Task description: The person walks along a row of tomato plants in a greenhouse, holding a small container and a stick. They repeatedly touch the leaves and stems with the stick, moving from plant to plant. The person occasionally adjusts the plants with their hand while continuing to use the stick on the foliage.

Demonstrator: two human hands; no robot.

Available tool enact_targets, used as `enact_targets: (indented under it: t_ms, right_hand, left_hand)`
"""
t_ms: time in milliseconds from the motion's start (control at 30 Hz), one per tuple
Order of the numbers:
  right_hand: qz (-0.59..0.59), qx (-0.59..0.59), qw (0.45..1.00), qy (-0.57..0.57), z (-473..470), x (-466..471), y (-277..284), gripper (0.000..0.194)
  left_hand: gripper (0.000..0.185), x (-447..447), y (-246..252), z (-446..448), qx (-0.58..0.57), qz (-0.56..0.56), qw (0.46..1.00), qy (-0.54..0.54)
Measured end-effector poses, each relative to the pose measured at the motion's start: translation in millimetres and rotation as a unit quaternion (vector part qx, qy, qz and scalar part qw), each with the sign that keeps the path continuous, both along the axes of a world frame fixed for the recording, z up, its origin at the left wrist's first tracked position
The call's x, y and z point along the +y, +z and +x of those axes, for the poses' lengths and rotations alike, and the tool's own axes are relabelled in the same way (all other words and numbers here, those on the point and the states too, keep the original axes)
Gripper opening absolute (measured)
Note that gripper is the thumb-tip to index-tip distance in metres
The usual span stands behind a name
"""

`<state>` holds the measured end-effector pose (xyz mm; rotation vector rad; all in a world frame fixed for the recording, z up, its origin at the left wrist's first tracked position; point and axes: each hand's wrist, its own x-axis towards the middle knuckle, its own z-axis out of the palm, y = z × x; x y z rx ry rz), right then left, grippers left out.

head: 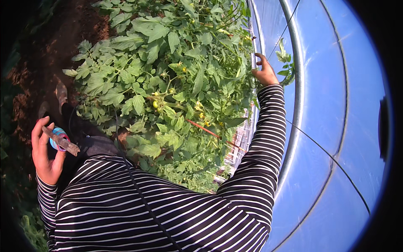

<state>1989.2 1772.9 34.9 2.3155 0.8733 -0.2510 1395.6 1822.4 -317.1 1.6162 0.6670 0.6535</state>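
Note:
My left hand (48,154) is low at the left, holding a spool of blue and pink twine or tape (58,139) with a short wooden stick (61,140) across it. My right hand (265,71) reaches out at the upper right, fingers curled beside the edge of the tomato foliage; nothing is plainly seen in it, though its fingertips partly merge with the leaves and bright background. Between the hands spread leafy tomato plants (151,63) with yellow flowers (206,122) and small green tomatoes (155,104).
A curved metal greenhouse pipe (297,63) and plastic film (321,94) rise at the right. A reddish-brown rod (203,127) slants through the foliage. A leafy shoot (285,60) stands beyond my right hand. Bare soil (53,41) lies at the left. A dark cord crosses my striped shirt.

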Motion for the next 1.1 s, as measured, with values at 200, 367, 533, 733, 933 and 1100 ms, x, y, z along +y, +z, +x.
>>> enact_targets:
  t_ms: [200, 367, 533, 733, 933, 1100]
  right_hand:
    - [-0.159, -0.198, 0.965, 0.065, -15, -24, -37, 0.033]
    - [-0.19, -0.317, 0.907, 0.2, -24, -37, -60, 0.013]
    - [-0.34, -0.415, 0.828, 0.163, -35, -39, -81, 0.034]
    - [-0.392, -0.453, 0.759, 0.254, -42, -56, -92, 0.052]
    - [-0.366, -0.314, 0.846, 0.226, -27, -77, -87, 0.034]
    - [-0.339, -0.335, 0.855, 0.204, -22, -73, -83, 0.029]
  left_hand:
    - [0.061, 4, -9, -19, -0.003, 0.004, 1.0, 0.015]
    - [0.061, 7, -11, -36, 0.01, 0.001, 1.0, 0.02]
    - [0.062, 7, -12, -47, 0.026, 0.027, 0.999, 0.009]
    - [0.061, 10, -10, -47, 0.028, 0.019, 0.999, 0.001]
    - [0.061, 17, -1, -38, 0.042, 0.034, 0.999, -0.001]
    - [0.059, 22, 2, -36, 0.031, 0.02, 0.999, -0.008]
